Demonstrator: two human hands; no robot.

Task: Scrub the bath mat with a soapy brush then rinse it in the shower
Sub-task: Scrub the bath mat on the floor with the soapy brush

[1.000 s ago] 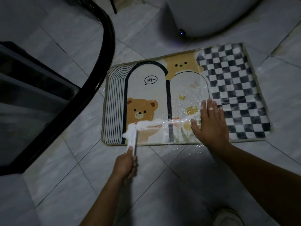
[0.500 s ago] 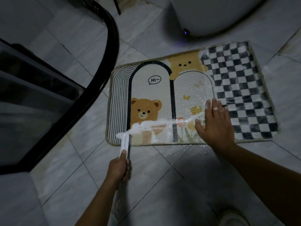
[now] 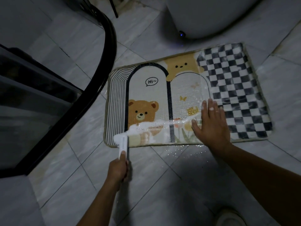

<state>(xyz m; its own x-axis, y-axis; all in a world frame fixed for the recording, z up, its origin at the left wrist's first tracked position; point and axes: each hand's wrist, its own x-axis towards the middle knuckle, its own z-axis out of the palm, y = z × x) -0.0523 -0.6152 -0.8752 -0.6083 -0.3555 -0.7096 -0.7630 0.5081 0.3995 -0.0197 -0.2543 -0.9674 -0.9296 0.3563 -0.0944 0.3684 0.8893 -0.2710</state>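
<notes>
Bath mat (image 3: 187, 101) flat on floor, frame centre-right. Left hand (image 3: 118, 170) fingers wrapped round brush (image 3: 123, 144) at lower-left corner; right hand (image 3: 211, 126) fingers flat, pinning mat. Short overlapping strokes, keep pressing down.

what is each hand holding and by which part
Left hand grips the brush by the near end of its handle; right hand holds nothing, lying flat on the mat.
</notes>
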